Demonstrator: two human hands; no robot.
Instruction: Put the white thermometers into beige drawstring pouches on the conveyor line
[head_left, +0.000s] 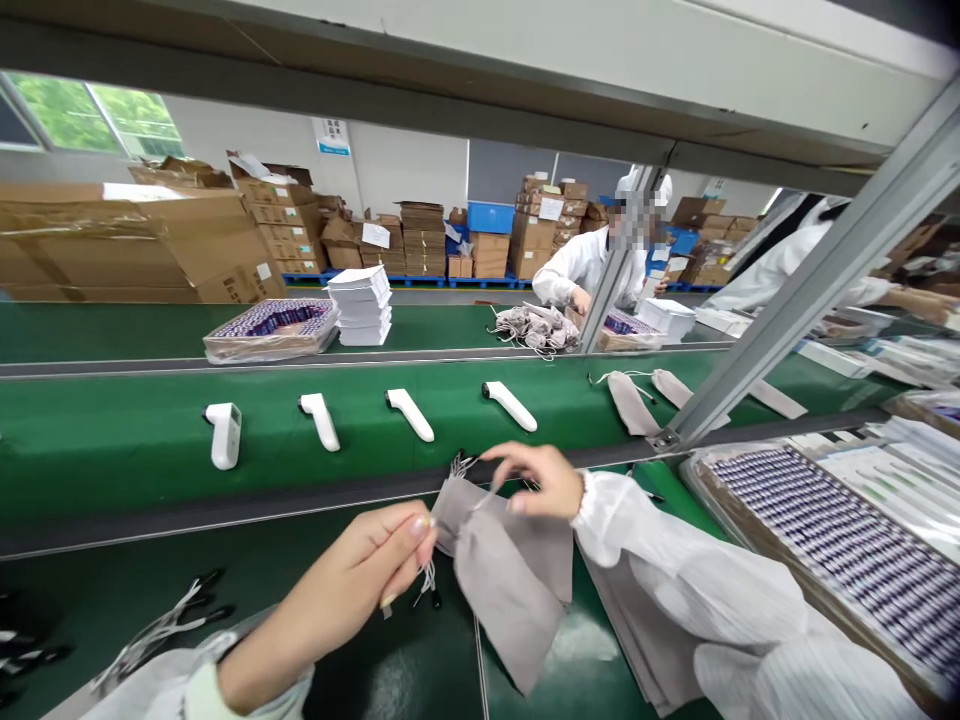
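A grey drawstring pouch [506,575] hangs tilted in front of me above the green work surface. My left hand [382,555] is closed in a pinch on its drawstring, with white cord ends and a dark stopper dangling below the fingers. At the pouch's mouth, my right hand [544,482] has curled fingers around a strand of the cord, slightly blurred. More flat grey pouches [637,620] lie stacked beneath my right forearm. Another bundle of white cords with black stoppers [169,630] is at the lower left.
Several white handheld thermometers [225,436] lie along the green conveyor belt [135,400], with grey pouches [631,403] farther right. A tray of batteries [832,540] stands at my right. Beyond are stacked white booklets [360,305] and a co-worker [592,265]. A metal post [817,255] slants across the right side.
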